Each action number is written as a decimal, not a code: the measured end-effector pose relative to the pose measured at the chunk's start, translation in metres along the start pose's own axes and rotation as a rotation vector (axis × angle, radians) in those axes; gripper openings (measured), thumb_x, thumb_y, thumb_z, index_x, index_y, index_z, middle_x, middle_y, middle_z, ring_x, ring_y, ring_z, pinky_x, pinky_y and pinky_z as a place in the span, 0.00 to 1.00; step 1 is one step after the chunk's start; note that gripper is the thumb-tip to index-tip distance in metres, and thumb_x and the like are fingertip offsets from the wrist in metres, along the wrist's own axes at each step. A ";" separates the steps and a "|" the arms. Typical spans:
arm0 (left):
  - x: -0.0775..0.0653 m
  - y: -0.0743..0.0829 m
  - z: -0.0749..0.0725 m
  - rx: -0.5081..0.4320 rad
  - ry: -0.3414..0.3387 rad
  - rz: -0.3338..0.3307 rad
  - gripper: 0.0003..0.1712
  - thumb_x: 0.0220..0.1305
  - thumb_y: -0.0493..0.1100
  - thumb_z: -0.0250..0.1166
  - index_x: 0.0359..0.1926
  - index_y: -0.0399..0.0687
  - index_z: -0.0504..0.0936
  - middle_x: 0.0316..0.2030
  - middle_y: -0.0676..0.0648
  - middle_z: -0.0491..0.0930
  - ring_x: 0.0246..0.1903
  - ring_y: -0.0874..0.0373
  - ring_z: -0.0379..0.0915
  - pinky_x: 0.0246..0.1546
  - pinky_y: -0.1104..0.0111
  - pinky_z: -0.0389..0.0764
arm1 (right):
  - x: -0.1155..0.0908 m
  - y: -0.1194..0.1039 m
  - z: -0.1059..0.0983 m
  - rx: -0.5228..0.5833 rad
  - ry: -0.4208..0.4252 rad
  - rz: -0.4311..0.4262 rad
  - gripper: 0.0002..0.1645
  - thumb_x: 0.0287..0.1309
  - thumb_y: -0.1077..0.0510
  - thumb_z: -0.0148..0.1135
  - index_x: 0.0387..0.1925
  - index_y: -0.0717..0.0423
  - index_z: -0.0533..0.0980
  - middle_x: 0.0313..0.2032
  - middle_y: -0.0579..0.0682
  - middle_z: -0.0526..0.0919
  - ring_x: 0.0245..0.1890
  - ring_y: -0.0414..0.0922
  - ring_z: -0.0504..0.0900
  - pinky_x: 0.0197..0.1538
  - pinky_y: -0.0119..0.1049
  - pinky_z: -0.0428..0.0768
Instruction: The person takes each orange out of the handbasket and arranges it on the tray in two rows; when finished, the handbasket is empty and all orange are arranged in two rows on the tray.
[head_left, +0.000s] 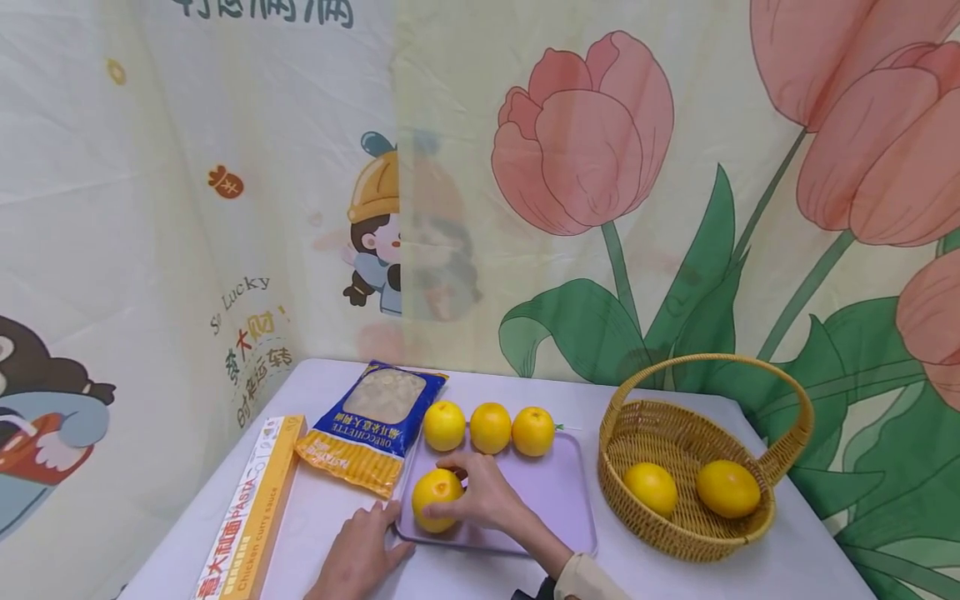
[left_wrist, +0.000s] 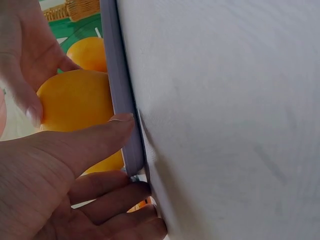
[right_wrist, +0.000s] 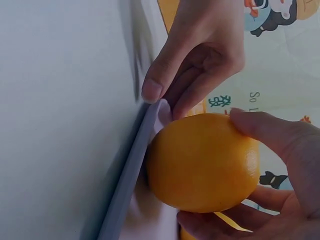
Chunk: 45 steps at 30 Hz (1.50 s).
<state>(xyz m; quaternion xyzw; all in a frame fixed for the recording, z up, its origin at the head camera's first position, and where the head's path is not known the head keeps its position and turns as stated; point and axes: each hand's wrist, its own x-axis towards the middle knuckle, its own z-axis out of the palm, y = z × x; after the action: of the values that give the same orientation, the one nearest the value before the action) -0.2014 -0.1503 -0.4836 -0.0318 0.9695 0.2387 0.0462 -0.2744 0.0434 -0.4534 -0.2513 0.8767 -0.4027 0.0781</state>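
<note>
Flanking the tray point(head_left: 553, 493) the left hand point(head_left: 358, 547) pinches are a bag point(head_left: 375, 433) and basket point(head_left: 663, 433); right hand point(head_left: 483, 493) grips an orange point(head_left: 431, 490).

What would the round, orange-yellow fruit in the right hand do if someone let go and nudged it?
The round, orange-yellow fruit would probably roll, as its visible sides are curved. Its smooth skin, shiny in the right wrist view, may be slightly slippery. The flat lilac tray has a raised rim that might stop gentle rolling.
</note>
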 end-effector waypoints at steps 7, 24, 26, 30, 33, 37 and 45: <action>0.002 -0.002 0.003 0.005 0.035 0.033 0.36 0.57 0.48 0.84 0.63 0.37 0.84 0.50 0.35 0.86 0.48 0.38 0.83 0.56 0.38 0.86 | -0.002 0.000 0.004 0.056 -0.021 0.020 0.42 0.51 0.49 0.87 0.65 0.59 0.82 0.55 0.48 0.89 0.49 0.42 0.81 0.58 0.41 0.87; 0.002 -0.001 0.000 -0.003 -0.051 -0.031 0.38 0.60 0.49 0.82 0.66 0.36 0.82 0.58 0.30 0.83 0.54 0.33 0.81 0.60 0.36 0.82 | -0.015 -0.004 -0.007 0.026 -0.032 -0.022 0.46 0.53 0.45 0.86 0.71 0.55 0.78 0.67 0.52 0.83 0.63 0.53 0.81 0.66 0.53 0.85; 0.003 -0.002 -0.001 -0.007 -0.059 -0.039 0.38 0.60 0.49 0.82 0.66 0.36 0.82 0.60 0.30 0.83 0.56 0.31 0.80 0.61 0.35 0.82 | -0.023 -0.006 -0.018 0.018 -0.006 -0.062 0.47 0.54 0.43 0.85 0.71 0.55 0.77 0.67 0.53 0.83 0.64 0.56 0.81 0.66 0.53 0.85; 0.003 -0.003 -0.002 -0.017 -0.063 -0.036 0.38 0.59 0.49 0.82 0.66 0.37 0.82 0.62 0.30 0.82 0.58 0.30 0.80 0.62 0.35 0.81 | -0.049 -0.010 -0.054 0.023 0.058 -0.159 0.45 0.57 0.45 0.83 0.71 0.57 0.77 0.68 0.54 0.82 0.66 0.56 0.81 0.68 0.52 0.85; 0.003 -0.003 -0.003 -0.016 -0.062 -0.028 0.38 0.59 0.49 0.83 0.66 0.37 0.83 0.61 0.30 0.83 0.57 0.31 0.80 0.62 0.35 0.81 | -0.080 -0.012 -0.090 0.014 0.096 -0.187 0.42 0.58 0.46 0.83 0.69 0.57 0.78 0.67 0.52 0.83 0.65 0.55 0.82 0.68 0.51 0.85; 0.003 -0.004 -0.004 -0.008 -0.052 -0.024 0.38 0.59 0.50 0.83 0.66 0.37 0.83 0.60 0.30 0.83 0.57 0.31 0.80 0.62 0.34 0.80 | -0.119 -0.010 -0.137 -0.055 0.125 -0.151 0.41 0.59 0.44 0.82 0.69 0.54 0.78 0.66 0.51 0.84 0.64 0.57 0.83 0.66 0.52 0.86; 0.004 -0.002 -0.005 -0.008 -0.061 -0.024 0.39 0.60 0.50 0.82 0.67 0.34 0.82 0.62 0.28 0.82 0.60 0.29 0.78 0.65 0.34 0.79 | -0.143 0.039 -0.207 -0.174 0.124 -0.048 0.39 0.60 0.50 0.82 0.67 0.61 0.78 0.63 0.59 0.85 0.62 0.61 0.84 0.61 0.62 0.87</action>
<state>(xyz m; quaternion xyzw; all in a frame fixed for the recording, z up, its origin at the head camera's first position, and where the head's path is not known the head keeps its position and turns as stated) -0.2055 -0.1549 -0.4803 -0.0362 0.9662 0.2430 0.0782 -0.2368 0.2750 -0.3547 -0.2527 0.9051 -0.3417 -0.0082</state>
